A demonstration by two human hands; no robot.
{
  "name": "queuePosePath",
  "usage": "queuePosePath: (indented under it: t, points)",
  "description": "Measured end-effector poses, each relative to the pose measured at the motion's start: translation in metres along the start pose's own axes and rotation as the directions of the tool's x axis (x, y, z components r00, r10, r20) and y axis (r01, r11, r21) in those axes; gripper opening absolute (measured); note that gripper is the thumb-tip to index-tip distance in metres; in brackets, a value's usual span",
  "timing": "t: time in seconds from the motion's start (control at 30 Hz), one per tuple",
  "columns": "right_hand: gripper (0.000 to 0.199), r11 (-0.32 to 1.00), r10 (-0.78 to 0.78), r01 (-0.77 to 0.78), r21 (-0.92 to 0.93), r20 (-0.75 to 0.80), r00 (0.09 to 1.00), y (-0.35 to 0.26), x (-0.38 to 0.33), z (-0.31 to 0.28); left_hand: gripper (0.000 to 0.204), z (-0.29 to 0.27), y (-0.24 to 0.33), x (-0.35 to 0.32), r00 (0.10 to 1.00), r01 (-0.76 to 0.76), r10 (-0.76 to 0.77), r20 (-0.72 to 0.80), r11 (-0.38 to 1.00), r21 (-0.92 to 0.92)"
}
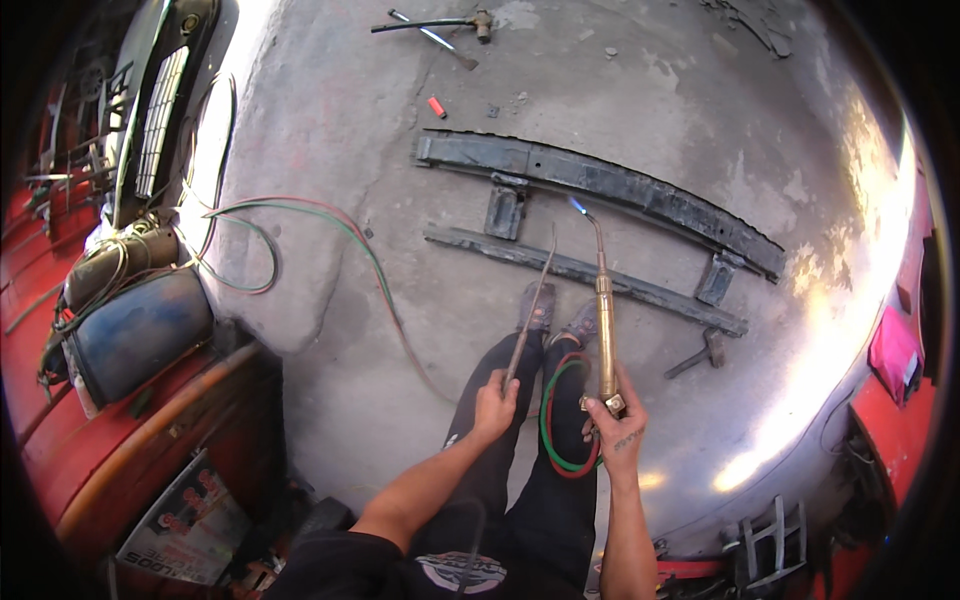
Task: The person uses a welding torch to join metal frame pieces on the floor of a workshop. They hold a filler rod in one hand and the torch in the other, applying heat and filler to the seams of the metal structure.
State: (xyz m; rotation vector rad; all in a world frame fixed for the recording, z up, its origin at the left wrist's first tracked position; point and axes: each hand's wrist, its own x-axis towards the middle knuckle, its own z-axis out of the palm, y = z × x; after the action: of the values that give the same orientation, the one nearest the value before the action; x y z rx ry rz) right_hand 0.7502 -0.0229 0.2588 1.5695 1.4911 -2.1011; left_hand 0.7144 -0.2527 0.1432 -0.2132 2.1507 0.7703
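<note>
My right hand is closed around the valve end of a brass gas torch. Its thin curved tip points away from me, and a small blue flame burns there. My left hand grips a thin metal rod that tapers to a slightly bent end, left of the torch. Below my right hand loops a pair of red and green hoses. Beyond both tools, a dark curved metal beam lies on the floor, joined by two brackets to a straight bar. The flame is seen against the gap between beam and bar.
Hoses trail across the floor to the left, beside a blue tank. A hammer lies right of the bar. Another hammer, crossed by a metal tool, and a red piece lie beyond the beam. Pink cloth is far right.
</note>
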Motion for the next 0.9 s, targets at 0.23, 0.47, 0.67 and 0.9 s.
queuePosePath:
  t: [0.23,0.47,0.67,0.9]
  points:
    - [0.068,0.999,0.028,-0.029,0.014,0.048,0.998,-0.005,0.009,-0.024,0.034,0.010,0.018,0.011,0.999,-0.028,0.027,-0.042,1.000,-0.004]
    - [0.070,0.999,0.042,-0.043,0.010,0.053,0.998,-0.019,0.011,-0.051,0.028,0.010,0.017,0.003,0.978,0.209,-0.196,0.072,0.926,-0.315]
    - [0.069,1.000,0.006,-0.003,-0.027,0.099,0.995,-0.033,0.018,-0.045,0.028,-0.023,0.039,-0.007,0.949,0.308,-0.300,0.101,0.804,-0.509]
    - [0.066,0.999,0.013,-0.008,-0.039,0.107,0.994,-0.026,0.021,-0.020,0.026,-0.064,0.027,0.044,0.938,0.282,-0.347,0.010,0.744,-0.606]
